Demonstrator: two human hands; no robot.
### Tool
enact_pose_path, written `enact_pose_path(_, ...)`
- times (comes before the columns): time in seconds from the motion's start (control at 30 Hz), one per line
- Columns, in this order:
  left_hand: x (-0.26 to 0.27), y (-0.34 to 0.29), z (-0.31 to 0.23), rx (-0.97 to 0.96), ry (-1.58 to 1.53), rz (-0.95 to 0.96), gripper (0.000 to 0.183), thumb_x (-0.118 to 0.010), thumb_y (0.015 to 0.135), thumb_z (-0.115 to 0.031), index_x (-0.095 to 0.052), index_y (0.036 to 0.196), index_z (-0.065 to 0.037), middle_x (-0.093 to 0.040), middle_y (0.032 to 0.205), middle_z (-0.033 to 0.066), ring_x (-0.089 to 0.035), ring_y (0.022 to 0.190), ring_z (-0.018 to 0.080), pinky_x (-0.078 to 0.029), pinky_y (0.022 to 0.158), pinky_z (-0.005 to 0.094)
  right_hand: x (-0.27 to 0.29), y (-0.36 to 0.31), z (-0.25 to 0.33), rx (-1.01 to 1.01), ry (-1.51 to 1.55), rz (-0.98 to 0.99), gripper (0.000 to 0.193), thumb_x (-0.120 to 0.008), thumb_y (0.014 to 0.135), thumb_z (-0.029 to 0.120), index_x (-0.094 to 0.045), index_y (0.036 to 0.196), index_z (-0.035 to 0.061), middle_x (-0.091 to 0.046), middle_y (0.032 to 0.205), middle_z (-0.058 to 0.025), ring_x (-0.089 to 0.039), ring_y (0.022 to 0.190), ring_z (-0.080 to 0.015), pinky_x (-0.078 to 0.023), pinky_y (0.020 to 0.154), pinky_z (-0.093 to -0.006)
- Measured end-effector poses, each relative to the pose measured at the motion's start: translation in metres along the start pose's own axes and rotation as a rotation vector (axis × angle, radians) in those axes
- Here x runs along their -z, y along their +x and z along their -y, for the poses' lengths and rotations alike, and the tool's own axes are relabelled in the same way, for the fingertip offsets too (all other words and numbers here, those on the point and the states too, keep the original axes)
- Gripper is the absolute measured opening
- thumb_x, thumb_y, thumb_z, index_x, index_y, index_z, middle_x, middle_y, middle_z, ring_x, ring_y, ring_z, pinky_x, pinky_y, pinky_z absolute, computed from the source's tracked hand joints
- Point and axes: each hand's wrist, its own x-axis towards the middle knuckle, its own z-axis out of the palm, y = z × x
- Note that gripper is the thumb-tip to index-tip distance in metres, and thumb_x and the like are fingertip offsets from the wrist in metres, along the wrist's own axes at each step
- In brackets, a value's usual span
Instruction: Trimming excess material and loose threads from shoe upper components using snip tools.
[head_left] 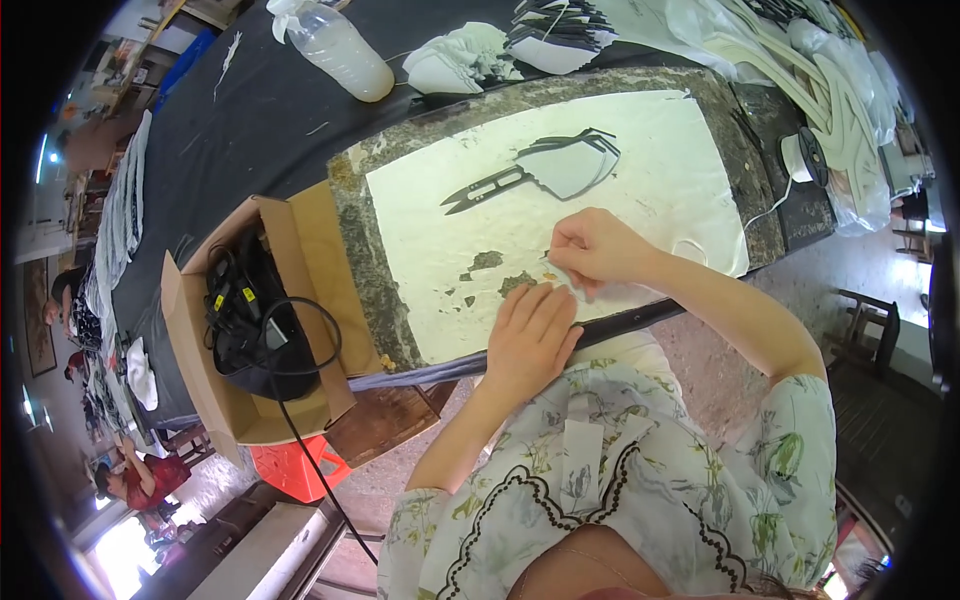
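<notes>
My left hand (532, 335) lies palm down at the near edge of the white sheet (420, 240), fingers stretched forward and close together. Just beyond it, my right hand (600, 248) is closed in a pinch, fingertips pointing down. A small pale scrap (572, 282) shows between the two hands; what my right fingers grip is mostly hidden. Farther off on the sheet lie black thread snips (488, 189), their blades pointing left. Touching their right end is a small stack of white pieces with dark edges (572, 168).
An open cardboard box (325, 395) with black cables (245, 300) stands left. Behind the board (365, 280) are a cloudy plastic bottle (340, 55) and bundled white-and-black pieces (562, 38). A thread spool (803, 158) and pale strips (850, 120) lie right. A red stool (295, 468) is below.
</notes>
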Motion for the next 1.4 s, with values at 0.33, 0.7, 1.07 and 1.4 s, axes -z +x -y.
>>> enact_pose_path(0.33, 0.001, 0.008, -0.002, 0.211, 0.14, -0.117, 0.034, -0.069, 0.083, -0.025, -0.059, 0.108, -0.004, -0.06, 0.125, 0.0111, -0.052, 0.116, 0.0316, -0.036, 0.101, 0.0451, -0.005, 0.001, 0.003, 0.031, -0.077, -0.047, 0.019, -0.056, 0.088, 0.011, -0.057, 0.075, -0.0015, -0.06, 0.056, -0.0064, -0.058, 0.044, -0.0124, -0.046, 0.041, -0.0254)
enact_pose_path(0.7, -0.006, 0.015, -0.011, 0.29, 0.201, -0.102, 0.049, -0.064, 0.086, -0.031, -0.055, 0.126, -0.005, -0.056, 0.126, 0.0074, -0.046, 0.116, 0.0284, -0.027, 0.106, 0.0482, 0.031, -0.023, -0.002, -0.095, -0.086, -0.135, 0.019, -0.058, 0.086, 0.013, -0.061, 0.075, -0.0019, -0.062, 0.059, -0.0072, -0.059, 0.046, -0.0122, -0.048, 0.044, -0.0234)
enact_pose_path(1.07, -0.006, 0.025, -0.01, 0.258, 0.351, -0.005, 0.05, -0.062, 0.086, -0.042, -0.058, 0.127, -0.014, -0.051, 0.117, 0.0055, -0.044, 0.11, 0.0273, -0.026, 0.104, 0.0518, 0.032, -0.028, -0.012, 0.073, -0.248, -0.171, 0.017, -0.059, 0.08, 0.01, -0.062, 0.068, -0.0021, -0.061, 0.051, -0.0056, -0.06, 0.043, -0.0126, -0.048, 0.046, -0.0263)
enact_pose_path(1.4, -0.01, 0.032, 0.001, 0.08, 0.321, 0.063, 0.049, -0.057, 0.089, -0.046, -0.059, 0.127, -0.014, -0.053, 0.114, 0.0083, -0.048, 0.106, 0.0288, -0.033, 0.1, 0.0473, 0.026, -0.022, -0.029, 0.28, -0.527, -0.311, 0.018, -0.06, 0.077, 0.014, -0.063, 0.068, -0.0019, -0.06, 0.054, -0.012, -0.062, 0.046, -0.0197, -0.05, 0.051, -0.0317)
